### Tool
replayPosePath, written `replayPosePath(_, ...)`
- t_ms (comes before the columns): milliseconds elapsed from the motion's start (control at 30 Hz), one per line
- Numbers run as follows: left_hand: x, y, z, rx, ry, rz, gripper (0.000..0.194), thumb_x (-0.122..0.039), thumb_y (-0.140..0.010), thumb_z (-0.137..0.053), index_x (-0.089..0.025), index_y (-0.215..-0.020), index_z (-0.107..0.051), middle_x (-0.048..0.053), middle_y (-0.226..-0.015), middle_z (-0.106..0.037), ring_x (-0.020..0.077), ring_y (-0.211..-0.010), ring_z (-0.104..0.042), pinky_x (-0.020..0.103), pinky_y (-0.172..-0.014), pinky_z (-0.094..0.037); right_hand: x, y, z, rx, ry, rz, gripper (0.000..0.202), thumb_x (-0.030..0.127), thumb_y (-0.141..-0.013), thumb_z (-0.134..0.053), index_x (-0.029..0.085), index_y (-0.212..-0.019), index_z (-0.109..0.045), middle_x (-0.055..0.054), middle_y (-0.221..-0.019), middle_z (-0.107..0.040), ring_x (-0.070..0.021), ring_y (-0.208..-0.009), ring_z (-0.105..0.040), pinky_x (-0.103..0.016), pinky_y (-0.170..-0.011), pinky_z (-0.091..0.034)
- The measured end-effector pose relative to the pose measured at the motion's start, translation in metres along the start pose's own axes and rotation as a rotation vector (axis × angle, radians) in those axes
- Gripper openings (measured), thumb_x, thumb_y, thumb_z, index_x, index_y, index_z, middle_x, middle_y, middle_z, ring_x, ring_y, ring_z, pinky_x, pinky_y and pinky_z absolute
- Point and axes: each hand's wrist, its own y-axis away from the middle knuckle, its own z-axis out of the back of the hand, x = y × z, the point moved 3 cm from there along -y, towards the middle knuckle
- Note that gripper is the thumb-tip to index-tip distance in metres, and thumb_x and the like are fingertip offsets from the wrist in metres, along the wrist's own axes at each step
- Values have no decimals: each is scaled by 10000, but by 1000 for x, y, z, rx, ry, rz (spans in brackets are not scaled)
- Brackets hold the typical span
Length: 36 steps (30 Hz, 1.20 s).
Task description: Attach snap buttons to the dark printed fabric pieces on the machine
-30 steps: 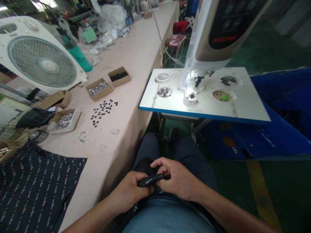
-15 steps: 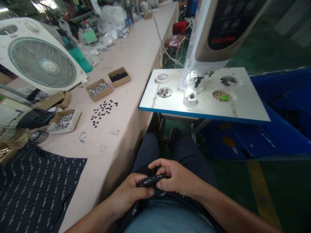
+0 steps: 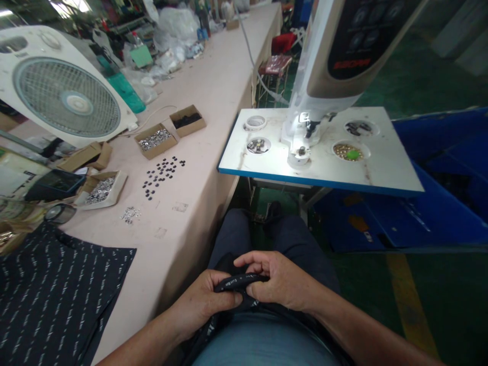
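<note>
A piece of black cloth with small white lettering (image 3: 240, 281) is stretched between my hands, low in the middle over my lap. My left hand (image 3: 208, 300) pinches its left end between thumb and fingers. At the right end, my right hand (image 3: 276, 278) grips the same folded edge, its index finger curved above the cloth. The rest of the cloth hangs down against my body, partly hidden by the hands. Ahead stands a white press machine (image 3: 328, 66) over a small white table (image 3: 263, 168) with round wells of small parts.
On the long table (image 3: 198, 178) at left are black snaps (image 3: 160, 175), silver pieces (image 3: 130, 214), boxes of metal parts (image 3: 155, 141), a box fan (image 3: 76, 101) and printed black fabric (image 3: 57, 300). Blue bins (image 3: 450, 213) stand at right, beside the small table.
Both hands keep their hold on the black cloth, which has shifted very slightly between them. Nothing else has visibly moved.
</note>
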Motion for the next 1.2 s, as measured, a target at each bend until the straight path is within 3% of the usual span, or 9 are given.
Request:
replayPosePath(267, -1, 1, 1, 0, -3, 29, 363, -450, -687, -772, -131, -697, -598, -35, -632, -389, 87, -595, -271, 257, -572, -172, 0, 0, -3, -46, 95, 38, 494, 77, -659, -616, 176, -1136, -699, 37, -765, -666, -92, -631, -583, -180, -567, -425)
replayPosePath(567, 0, -5, 1, -57, -19, 17, 375, -468, -699, -754, -113, -700, -634, -37, -619, -419, 88, -601, -315, 241, -570, -205, -4, -3, -1, -61, 14, -3, 495, 97, -656, -619, 155, -1142, -693, 35, -752, -669, -86, -606, -575, -188, -570, -428)
replayPosePath(667, -5, -7, 4, -92, -228, -58, 296, -418, -775, -691, -125, -822, -705, -16, -671, -543, 110, -615, -441, 234, -586, -306, -3, -3, 1, -88, 106, 32, 505, 93, -670, -611, 165, -1164, -689, 39, -736, -657, -97, -613, -583, -188, -558, -430)
replayPosePath(767, -25, -4, 12, -274, -679, -311, 426, -326, -780, -707, -189, -1184, -697, 57, -1060, -697, 224, -959, -617, 327, -875, -460, 0, -4, 5, -127, 250, 100, 503, 85, -685, -603, 194, -1167, -693, 31, -772, -686, -114, -659, -615, -196, -587, -448)
replayPosePath(833, -39, -2, 14, -380, -934, -457, 618, -301, -753, -745, -209, -1348, -603, 95, -1301, -641, 291, -1191, -565, 423, -1061, -404, 4, -5, 6, -144, 299, 138, 493, 83, -690, -602, 201, -1161, -687, 23, -816, -711, -128, -703, -639, -204, -617, -460)
replayPosePath(900, -46, -2, 12, -361, -989, -481, 655, -275, -766, -734, -215, -1394, -558, 100, -1355, -621, 295, -1237, -555, 440, -1100, -385, 6, -5, 7, -139, 300, 148, 446, 93, -700, -605, 195, -1128, -678, 21, -816, -716, -134, -707, -645, -209, -619, -460)
replayPosePath(1033, -41, -7, 7, -197, -629, -333, 549, -233, -775, -695, -224, -1315, -596, 29, -1087, -715, 206, -954, -653, 295, -849, -491, 7, -2, 7, -139, 281, 130, 441, 118, -708, -606, 193, -1141, -653, 28, -785, -699, -141, -688, -647, -223, -619, -464)
replayPosePath(1133, -24, -15, 4, -50, -354, -200, 290, -241, -738, -702, -150, -1013, -699, -29, -755, -611, 113, -657, -524, 202, -573, -376, 4, 0, 7, -144, 321, 90, 495, 125, -687, -591, 199, -1174, -635, 37, -741, -685, -150, -677, -645, -234, -630, -465)
replayPosePath(1200, -10, -21, 6, 44, -270, -128, 176, -295, -730, -724, -135, -776, -668, -56, -618, -478, 71, -545, -381, 199, -491, -261, -1, -2, 11, -130, 351, 40, 508, 132, -658, -584, 196, -1159, -639, 39, -707, -674, -155, -660, -636, -240, -627, -456)
